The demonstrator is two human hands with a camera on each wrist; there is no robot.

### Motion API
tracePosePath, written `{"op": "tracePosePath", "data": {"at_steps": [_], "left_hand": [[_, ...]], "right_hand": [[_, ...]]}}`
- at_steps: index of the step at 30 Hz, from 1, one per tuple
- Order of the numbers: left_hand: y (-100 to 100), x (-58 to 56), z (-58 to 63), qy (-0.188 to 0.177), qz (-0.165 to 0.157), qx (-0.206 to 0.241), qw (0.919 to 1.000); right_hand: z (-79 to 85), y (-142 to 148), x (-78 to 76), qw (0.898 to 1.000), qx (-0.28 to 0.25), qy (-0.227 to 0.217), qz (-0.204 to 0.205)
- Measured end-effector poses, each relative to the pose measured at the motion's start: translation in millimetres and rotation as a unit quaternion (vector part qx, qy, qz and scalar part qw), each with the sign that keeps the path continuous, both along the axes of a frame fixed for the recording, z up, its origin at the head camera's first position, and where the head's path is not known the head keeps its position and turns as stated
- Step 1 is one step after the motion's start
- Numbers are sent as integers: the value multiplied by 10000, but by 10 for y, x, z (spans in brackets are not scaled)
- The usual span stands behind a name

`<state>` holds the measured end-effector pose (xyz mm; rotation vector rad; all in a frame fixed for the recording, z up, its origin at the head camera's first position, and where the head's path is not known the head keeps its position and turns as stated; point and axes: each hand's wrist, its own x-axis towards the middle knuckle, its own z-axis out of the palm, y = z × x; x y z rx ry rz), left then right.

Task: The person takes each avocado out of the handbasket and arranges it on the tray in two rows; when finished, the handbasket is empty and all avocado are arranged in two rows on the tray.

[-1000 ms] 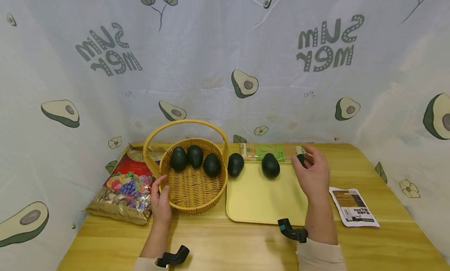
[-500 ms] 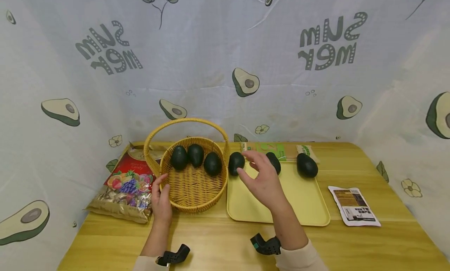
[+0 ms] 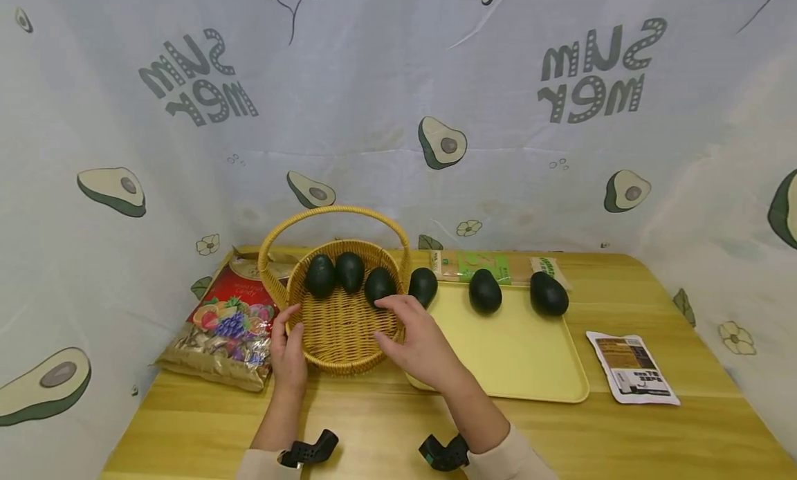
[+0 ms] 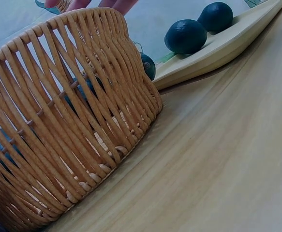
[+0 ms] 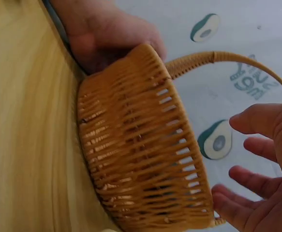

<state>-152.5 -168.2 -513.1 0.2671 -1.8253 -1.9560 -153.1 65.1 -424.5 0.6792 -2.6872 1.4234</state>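
A round wicker basket [image 3: 339, 331] with a tall arched handle stands left of the middle. Three dark green avocados [image 3: 350, 272] lie inside along its back. My left hand [image 3: 288, 359] rests against the basket's left side, thumb and fingertips at the rim. Over the basket's right rim hovers my right hand [image 3: 420, 342], fingers spread and nothing in them, near the rightmost of these avocados [image 3: 378, 285]. In the right wrist view, its fingers [image 5: 257, 183] are apart and close to the rim. Three more avocados [image 3: 485, 292] sit in a row along the far edge of a yellow tray [image 3: 517, 359].
A red and gold bag of fruit candy [image 3: 230, 321] leans left of the basket. Behind the tray lies a long packet with a green label [image 3: 482, 265]. A white and brown pouch [image 3: 631, 368] lies flat at the right. A printed cloth [image 3: 373, 120] hangs behind the table.
My right hand has let go of the avocado at the tray's far right corner and moved left across the tray to the basket's rim. My left hand stays at the basket.
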Motion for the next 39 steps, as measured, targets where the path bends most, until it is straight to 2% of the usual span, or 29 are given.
{"op": "tracePosePath", "data": {"at_steps": [5,10,14,19,22,29,39], "left_hand": [[7,-12,16,-2,38,-35,10000],[10,-1,12,-131,75,-56,9999],[9,0,13,-93,90,-36,9999],[8,-1,16,-44,117,-63,9999],[11,-1,16,-40,88,-54,9999],[10,-10,29,96,175,-113,9997],[5,-14,5,-23,148,-139,9998]], "right_hand": [[-9,-135,-30,9998,163,-106,91],[0,-325,-211,9973,706,-169,-113],[11,-501,-408,9886,1430,-290,-382],[-42,-638,-580,9777,1927,-333,-769],[-87,-664,-611,9735,2105,-273,-851],[-119,-680,-623,9762,2034,-214,-728],[-157,-696,-640,9729,2160,-248,-791]]}}
